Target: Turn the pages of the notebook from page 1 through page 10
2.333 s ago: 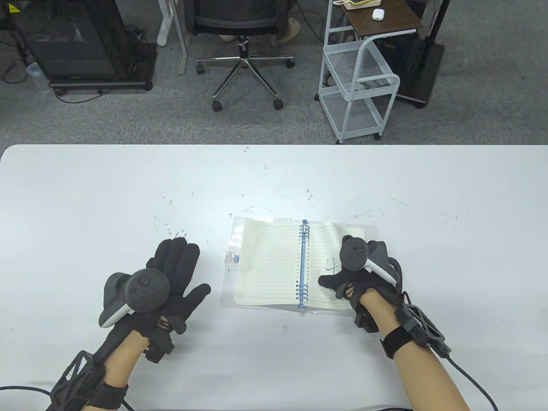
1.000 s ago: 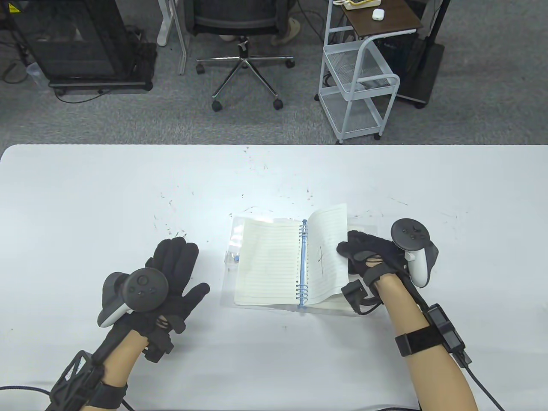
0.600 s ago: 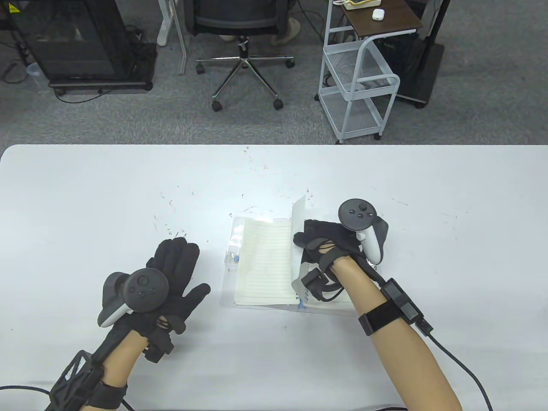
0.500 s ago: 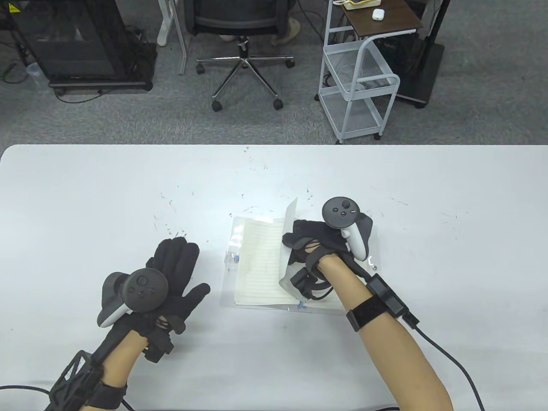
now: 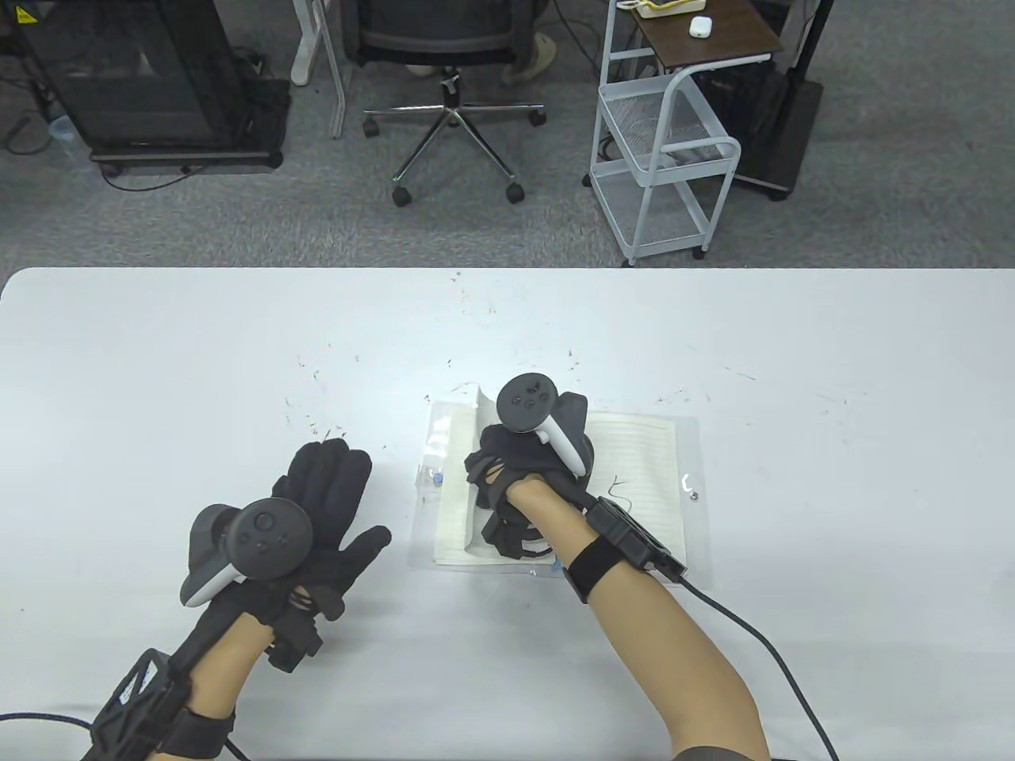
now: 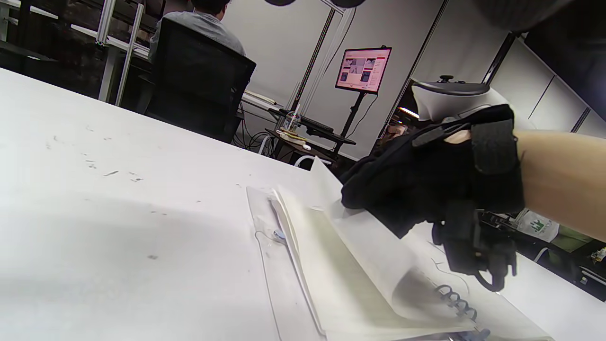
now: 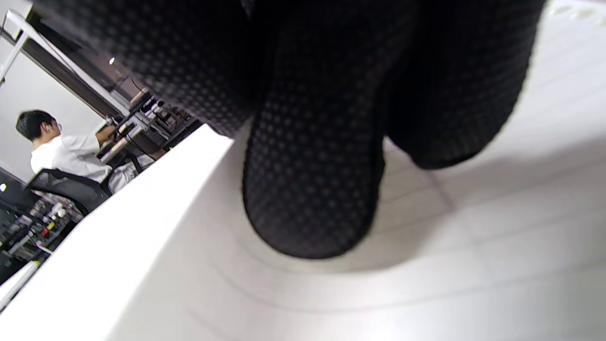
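The notebook lies open just below the middle of the table view, on the white surface, inside a clear plastic cover. The right hand reaches across it from the lower right and sits over the spiral binding and the left-hand side, palm down. A lined page is bowed up beneath it in mid-turn: in the left wrist view the sheet arches from the spiral coils up to the gloved fingers, which rest on its raised upper part. The right wrist view shows only fingertips against lined paper; whether they pinch the sheet or merely press on it cannot be told. The exposed right-hand page lies flat with a handwritten mark near the wrist.

The left hand rests at lower left of the table view, well apart from the notebook's left edge, fingers spread flat on the surface, holding nothing.
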`<action>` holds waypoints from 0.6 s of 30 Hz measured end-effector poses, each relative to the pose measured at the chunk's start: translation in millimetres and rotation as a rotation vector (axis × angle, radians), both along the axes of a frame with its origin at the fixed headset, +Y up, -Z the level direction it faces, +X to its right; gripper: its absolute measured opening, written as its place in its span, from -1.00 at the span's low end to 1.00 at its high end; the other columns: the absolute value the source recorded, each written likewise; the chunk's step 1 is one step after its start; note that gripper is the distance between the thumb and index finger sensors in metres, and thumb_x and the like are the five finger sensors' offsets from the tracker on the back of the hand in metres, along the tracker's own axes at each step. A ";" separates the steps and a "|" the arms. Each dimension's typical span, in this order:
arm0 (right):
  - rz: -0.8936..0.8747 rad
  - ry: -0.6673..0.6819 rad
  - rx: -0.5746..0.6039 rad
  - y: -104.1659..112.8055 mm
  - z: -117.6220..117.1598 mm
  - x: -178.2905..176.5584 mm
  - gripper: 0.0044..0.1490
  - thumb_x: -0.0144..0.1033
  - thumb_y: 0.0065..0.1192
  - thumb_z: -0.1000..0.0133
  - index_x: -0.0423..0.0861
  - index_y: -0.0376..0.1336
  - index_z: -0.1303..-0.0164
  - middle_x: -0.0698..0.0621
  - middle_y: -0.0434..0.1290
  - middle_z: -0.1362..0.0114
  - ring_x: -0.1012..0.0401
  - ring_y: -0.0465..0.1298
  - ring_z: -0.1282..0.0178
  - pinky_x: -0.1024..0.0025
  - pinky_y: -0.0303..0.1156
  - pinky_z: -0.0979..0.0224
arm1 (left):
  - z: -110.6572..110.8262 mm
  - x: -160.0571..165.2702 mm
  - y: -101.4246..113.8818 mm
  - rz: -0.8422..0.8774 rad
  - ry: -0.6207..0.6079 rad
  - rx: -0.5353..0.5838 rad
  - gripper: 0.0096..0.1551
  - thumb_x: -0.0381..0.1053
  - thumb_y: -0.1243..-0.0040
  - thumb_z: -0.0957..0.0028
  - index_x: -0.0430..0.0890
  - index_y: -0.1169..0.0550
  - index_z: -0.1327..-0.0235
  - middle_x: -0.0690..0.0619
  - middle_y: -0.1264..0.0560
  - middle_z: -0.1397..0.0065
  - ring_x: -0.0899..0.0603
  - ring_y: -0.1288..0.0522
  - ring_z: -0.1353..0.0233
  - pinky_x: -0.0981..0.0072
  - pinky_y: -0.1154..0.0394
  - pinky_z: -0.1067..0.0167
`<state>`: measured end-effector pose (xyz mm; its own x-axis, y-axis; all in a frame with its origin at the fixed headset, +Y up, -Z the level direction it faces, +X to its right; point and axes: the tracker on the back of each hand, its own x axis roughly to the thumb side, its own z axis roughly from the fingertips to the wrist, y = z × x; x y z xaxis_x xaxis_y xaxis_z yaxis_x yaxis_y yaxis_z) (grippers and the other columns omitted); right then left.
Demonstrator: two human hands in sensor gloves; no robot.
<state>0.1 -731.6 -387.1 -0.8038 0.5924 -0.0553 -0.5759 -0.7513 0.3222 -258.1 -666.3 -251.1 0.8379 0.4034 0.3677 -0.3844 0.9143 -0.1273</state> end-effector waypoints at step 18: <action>-0.085 0.017 0.032 4.1 11.4 44.2 -0.15 0.01 0.35 -0.07 -0.34 0.14 -0.28 -0.29 0.60 -0.12 0.09 0.80 0.19 0.05 0.63 0.02 | 0.2 1.0 0.5 -0.011 0.007 -0.012 0.06 0.49 0.01 0.02 0.03 -0.03 -0.65 -0.11 0.11 -0.72 -0.43 0.18 -0.74 -0.49 0.02 -0.48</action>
<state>44.3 -727.5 -375.8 -0.7509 0.6600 -0.0219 -0.6328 -0.7097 0.3096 -257.1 -665.8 -250.9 0.8447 0.3988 0.3570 -0.3756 0.9168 -0.1354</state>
